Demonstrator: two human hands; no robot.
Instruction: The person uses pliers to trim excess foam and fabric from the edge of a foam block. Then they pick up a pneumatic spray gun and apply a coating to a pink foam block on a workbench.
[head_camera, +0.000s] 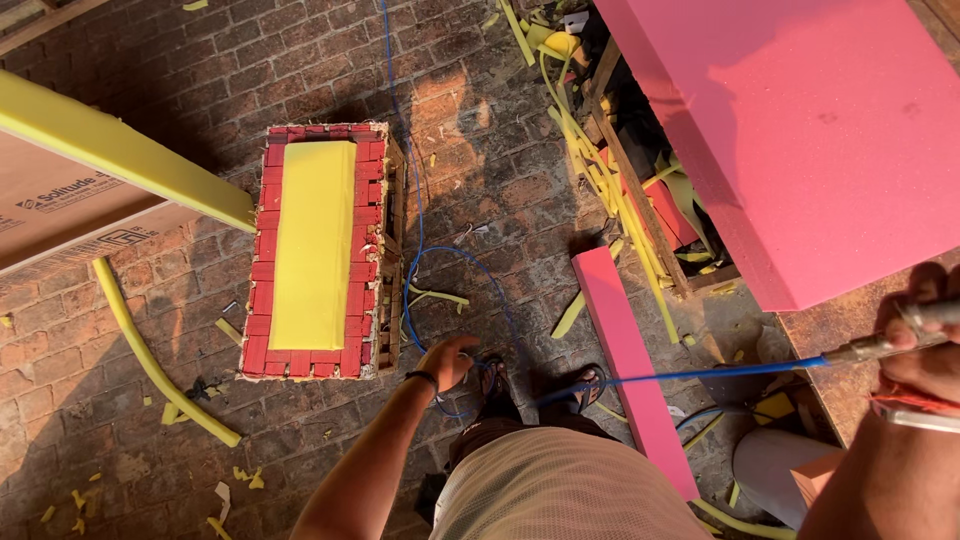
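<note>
My right hand (925, 340) is closed on a metal air-gun handle (905, 335) at the right edge, over a brown table corner. A blue hose (680, 376) runs from that tool leftward across my legs and down to the brick floor. My left hand (447, 358) reaches down with fingers curled, touching the blue hose where it loops on the floor near my sandalled feet. Whether the fingers grip the hose is unclear. A big pink foam slab (800, 120) lies on the table above my right hand.
A red slatted wooden frame with a yellow foam pad (312, 245) stands on the brick floor at left. A pink foam strip (625, 350) leans by the table. Yellow foam strips (150, 360), scraps and a cardboard box (60, 215) lie around. A wooden crate of offcuts (650, 190) sits beneath the table.
</note>
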